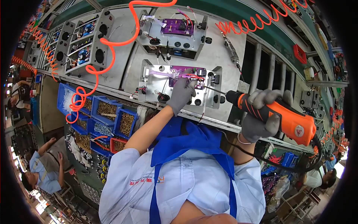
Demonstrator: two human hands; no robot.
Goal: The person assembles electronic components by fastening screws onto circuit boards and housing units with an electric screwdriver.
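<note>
My right hand (261, 115), in a grey glove, is wrapped round an orange and black power screwdriver (291, 121). Its long thin bit points left and reaches the right end of a purple circuit board (200, 71). The board sits on an open silver metal housing (152, 93) in front of me. My left hand (181, 95), gloved too, lies over the board with fingers closed at the red wires (192, 75). Its fingers partly cover the board and the wires. Whether the bit tip sits in a screw is too small to tell.
A similar housing (182, 46) with a purple board stands behind. An inline screwdriver (232, 52) lies at the right. Blue bins (106, 108) of brass parts stand at the left. An orange coiled hose (97, 74) hangs over the bench. A black cord (283, 167) trails from the power screwdriver.
</note>
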